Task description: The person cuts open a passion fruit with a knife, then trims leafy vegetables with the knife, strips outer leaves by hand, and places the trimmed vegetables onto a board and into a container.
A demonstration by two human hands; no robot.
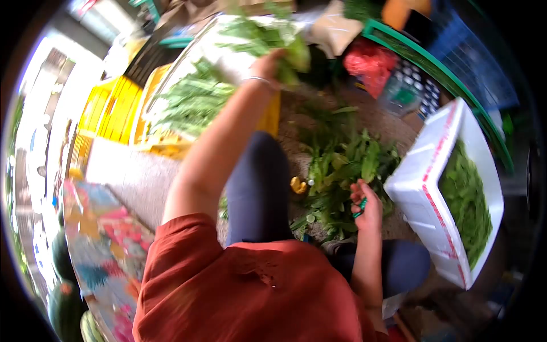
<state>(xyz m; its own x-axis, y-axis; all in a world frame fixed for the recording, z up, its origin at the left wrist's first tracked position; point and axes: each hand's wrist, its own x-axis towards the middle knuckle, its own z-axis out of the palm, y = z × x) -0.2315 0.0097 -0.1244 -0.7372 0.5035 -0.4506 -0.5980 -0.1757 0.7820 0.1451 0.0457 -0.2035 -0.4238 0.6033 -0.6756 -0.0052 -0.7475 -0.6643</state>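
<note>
My left hand [269,67] reaches forward, closed around a bunch of leafy greens [293,54] over the far right part of a yellow crate [268,117]. The greens are smeared by motion. Long-leaved greens [194,100] lie in rows inside the crate, on a white lining. My right hand [369,210] is closed on a small green object [360,207], perhaps a handle; its kind is not clear. Below and beside that hand, a heap of loose leaves [336,165] covers the floor between my legs.
A white foam box [424,176] filled with green leaves [464,199] stands tilted at my right. Beyond it are a red plastic bag [370,64], a green-rimmed crate [450,74] and a blue crate [476,62]. Watermelons [65,308] and a patterned sheet [108,239] lie at left.
</note>
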